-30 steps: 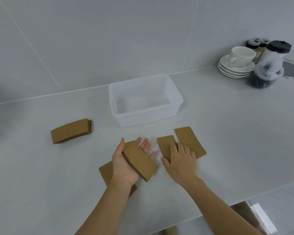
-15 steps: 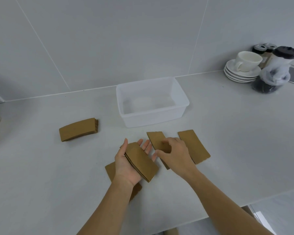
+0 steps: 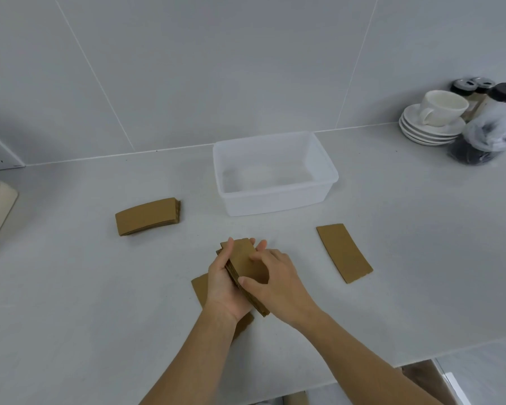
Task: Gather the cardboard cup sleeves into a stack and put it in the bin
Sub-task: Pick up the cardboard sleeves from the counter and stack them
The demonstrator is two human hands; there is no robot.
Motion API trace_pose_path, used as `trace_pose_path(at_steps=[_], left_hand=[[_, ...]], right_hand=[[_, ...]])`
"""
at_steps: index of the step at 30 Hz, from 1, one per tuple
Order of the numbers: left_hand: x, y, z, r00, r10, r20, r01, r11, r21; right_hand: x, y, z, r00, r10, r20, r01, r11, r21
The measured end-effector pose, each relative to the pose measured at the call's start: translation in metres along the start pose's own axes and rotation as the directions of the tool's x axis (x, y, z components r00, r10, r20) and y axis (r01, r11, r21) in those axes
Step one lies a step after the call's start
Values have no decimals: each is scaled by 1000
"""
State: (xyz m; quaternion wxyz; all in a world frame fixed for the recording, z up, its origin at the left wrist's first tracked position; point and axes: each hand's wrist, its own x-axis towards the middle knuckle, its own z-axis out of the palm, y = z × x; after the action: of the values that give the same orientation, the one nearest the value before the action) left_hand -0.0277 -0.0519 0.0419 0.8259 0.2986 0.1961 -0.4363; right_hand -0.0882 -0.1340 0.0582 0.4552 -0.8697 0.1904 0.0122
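1. two bare forearms reach in from the bottom edge over a pale grey, matte stone-look countertop [image 3: 70,317] and meet near the middle of the view.
2. the left hand [image 3: 222,285] lies palm up, thumb raised along the left edge of a thin stack of flat brown cardboard cup sleeves [image 3: 247,266], fingers cupped beneath it and showing past its far end.
3. the right hand [image 3: 278,283] is laid over the same stack, thumb against the near edge and fingertips on the top face, so both hands hold it just above the counter (half a second ago this hand was pinching a single sleeve off the surface beside the stack; that sleeve has gone from the counter).
4. under the left wrist, a flat brown sleeve [image 3: 200,287] rests on the counter, mostly hidden.
5. to the right, well apart from the hands, a lone curved-edged brown cardboard sleeve [image 3: 343,252] lies flat; it has stayed put.
6. farther left, a small pile of brown sleeves [image 3: 148,216] sits with layered edges showing.
7. beyond, the translucent white rectangular plastic bin [image 3: 275,197] stands with no sleeves in it yet.
8. at the far right by the tiled wall: a white ceramic cup [image 3: 443,108] on stacked white saucers [image 3: 430,131], beside dark-lidded jars [image 3: 485,127].
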Motion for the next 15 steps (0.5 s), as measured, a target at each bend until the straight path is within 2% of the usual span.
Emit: trace_pose_path(at_steps=[5,9,13,15], left_hand=[[0,-2,2,999,-18,-39,17,1000,-23],[7,-3,1,996,-46,-70,45,999,-19],[12,-4,9,996,-80,-36,81,997,18],[16,-6,15,996,-90,-22,91,995,39]], right_hand=[[0,5,2,999,-12,53,14,1000,-26],[3,11,-11,987,2,161,1,1000,-20],[9,15,-40,965,-2,261,4,1000,-7],[11,18,-59,968,15,250,-29,998,51]])
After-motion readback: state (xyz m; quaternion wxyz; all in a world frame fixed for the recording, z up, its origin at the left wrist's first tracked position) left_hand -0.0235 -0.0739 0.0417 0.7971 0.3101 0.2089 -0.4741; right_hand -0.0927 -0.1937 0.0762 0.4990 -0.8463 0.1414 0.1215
